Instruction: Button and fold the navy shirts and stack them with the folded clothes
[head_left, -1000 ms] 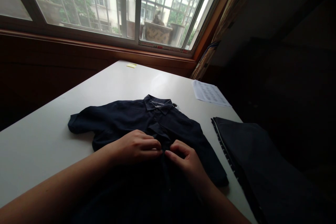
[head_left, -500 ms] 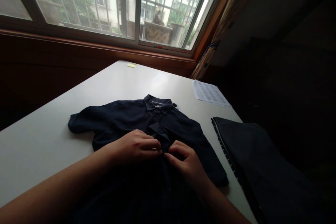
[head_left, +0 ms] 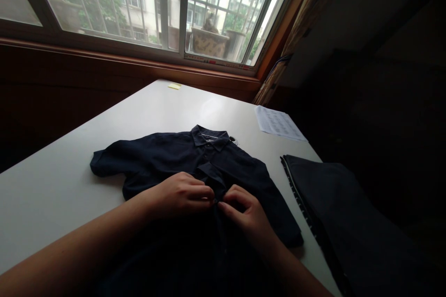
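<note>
A dark navy short-sleeved shirt lies spread front up, its collar toward the window. My left hand pinches the front placket near the middle of the chest. Close beside it, my right hand also has thumb and fingers pinched on the placket, fingertips almost touching those of the left. Between the hands the cloth is lifted into a small fold. Whether a button sits under the fingertips is too dark to make out. The shirt's lower part fades into shadow.
The shirt rests on a white table. On the right lies a folded dark cloth with a toothed-looking edge. Printed paper and a yellow sticky note lie farther back. Beyond is a barred window with a curtain.
My right hand's fingertips have shifted slightly left, closer to the left hand, on the placket. My left hand and the shirt stay nearly still.
</note>
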Demonstrator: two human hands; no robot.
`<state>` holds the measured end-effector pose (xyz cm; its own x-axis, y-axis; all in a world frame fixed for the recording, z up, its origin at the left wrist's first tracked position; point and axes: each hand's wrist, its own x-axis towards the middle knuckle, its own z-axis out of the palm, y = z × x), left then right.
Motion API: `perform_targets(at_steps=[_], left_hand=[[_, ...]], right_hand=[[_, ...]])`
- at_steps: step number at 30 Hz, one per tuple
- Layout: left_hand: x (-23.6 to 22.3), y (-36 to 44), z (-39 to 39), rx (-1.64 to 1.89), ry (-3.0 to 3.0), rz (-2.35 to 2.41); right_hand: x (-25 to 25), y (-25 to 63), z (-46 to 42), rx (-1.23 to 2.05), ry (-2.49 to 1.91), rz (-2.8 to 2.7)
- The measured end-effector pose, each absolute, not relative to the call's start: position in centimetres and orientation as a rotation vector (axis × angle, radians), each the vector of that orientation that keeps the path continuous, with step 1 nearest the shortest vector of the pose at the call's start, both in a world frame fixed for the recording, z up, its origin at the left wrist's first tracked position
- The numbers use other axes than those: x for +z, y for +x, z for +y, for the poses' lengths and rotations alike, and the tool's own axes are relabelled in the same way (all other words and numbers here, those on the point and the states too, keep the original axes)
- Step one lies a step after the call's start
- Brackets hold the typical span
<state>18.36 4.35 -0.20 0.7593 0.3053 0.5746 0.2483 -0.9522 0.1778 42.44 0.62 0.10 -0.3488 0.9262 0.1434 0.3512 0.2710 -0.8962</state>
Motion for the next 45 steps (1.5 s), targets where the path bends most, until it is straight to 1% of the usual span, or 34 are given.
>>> perform_targets(at_steps=[13, 19, 23, 26, 33, 45], left_hand=[[-0.1, 18.4, 4.3, 0.940, 2.875, 0.497], [0.0, 18.5, 4.2, 0.940, 2.859, 0.495], [-0.1, 18.5, 4.4, 0.941, 2.938, 0.445], [-0.3, 18.5, 4.5, 0.925, 2.921, 0.463], [-0.5, 18.5, 4.4, 0.882, 2.855, 0.505], [-0.4, 18.4, 4.6, 0.925, 3.133, 0.370]], right_hand=[[0.2, 42.5, 0.8, 1.107, -1.151, -1.809], [0.5, 42.7, 0.7, 1.259, -1.140, -1.734], [0.1, 42.7, 0.7, 1.376, -1.214, -1.641], [-0.4, 42.7, 0.8, 1.407, -1.293, -1.593], [-0.6, 42.5, 0.8, 1.433, -1.310, -1.565], [-0.8, 42.7, 1.0, 1.524, -1.330, -1.503]])
